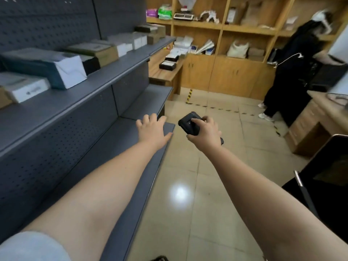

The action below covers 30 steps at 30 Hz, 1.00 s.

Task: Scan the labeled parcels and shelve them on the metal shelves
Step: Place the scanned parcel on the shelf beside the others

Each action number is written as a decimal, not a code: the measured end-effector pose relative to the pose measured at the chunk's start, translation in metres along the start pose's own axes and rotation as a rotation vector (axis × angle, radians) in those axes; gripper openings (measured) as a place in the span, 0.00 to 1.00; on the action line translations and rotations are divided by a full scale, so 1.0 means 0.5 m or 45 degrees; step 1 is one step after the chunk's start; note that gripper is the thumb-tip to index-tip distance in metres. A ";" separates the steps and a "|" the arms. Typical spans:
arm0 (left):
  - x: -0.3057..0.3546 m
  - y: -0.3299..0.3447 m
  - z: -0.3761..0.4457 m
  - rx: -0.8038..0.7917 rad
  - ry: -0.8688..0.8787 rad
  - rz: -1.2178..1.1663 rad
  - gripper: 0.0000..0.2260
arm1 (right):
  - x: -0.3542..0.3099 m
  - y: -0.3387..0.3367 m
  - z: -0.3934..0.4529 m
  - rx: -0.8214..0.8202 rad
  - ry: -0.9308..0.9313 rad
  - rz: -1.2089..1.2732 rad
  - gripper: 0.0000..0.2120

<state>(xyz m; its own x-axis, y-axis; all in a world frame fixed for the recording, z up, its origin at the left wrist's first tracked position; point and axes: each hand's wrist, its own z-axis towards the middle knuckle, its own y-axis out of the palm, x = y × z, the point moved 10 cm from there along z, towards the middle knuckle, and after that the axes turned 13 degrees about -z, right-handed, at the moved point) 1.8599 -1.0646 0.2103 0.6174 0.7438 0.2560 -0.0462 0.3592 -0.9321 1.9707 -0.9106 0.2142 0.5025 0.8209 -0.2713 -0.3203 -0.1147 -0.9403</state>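
Grey metal shelves with perforated back panels run along the left of a tiled room, with wooden shelving along the far wall. Part of the job looks done: a row of parcels, white and brown boxes, already sits along the upper grey shelf, while the lower shelf beneath the arms shows bare. The left hand is open, fingers spread and relaxed, hovering over the outer edge of that lower shelf and holding nothing. The right hand grips a black handheld scanner out over the floor, thumb resting on its top face. No parcel is in either hand, so the person seems to be between boxes. More boxes lie on a wooden desk past the shelf end; whether they await scanning cannot be told. Another person in dark clothing stands at the far right.
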 end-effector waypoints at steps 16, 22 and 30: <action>0.189 0.043 0.949 0.142 0.119 -0.066 0.26 | 0.175 -0.109 0.902 0.226 0.070 0.054 0.28; 0.115 0.069 1.256 0.195 -0.081 0.042 0.23 | 0.155 -0.070 1.250 0.185 -0.130 0.124 0.29; -0.021 0.081 1.587 0.260 -0.305 0.166 0.27 | 0.022 0.000 1.669 0.133 -0.326 0.280 0.30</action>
<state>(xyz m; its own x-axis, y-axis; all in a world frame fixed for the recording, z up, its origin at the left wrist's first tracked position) 1.2286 -0.6108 0.3731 0.3952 0.8934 0.2136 -0.2842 0.3400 -0.8965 1.3062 -0.4347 0.3826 0.1992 0.8979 -0.3926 -0.4854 -0.2576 -0.8355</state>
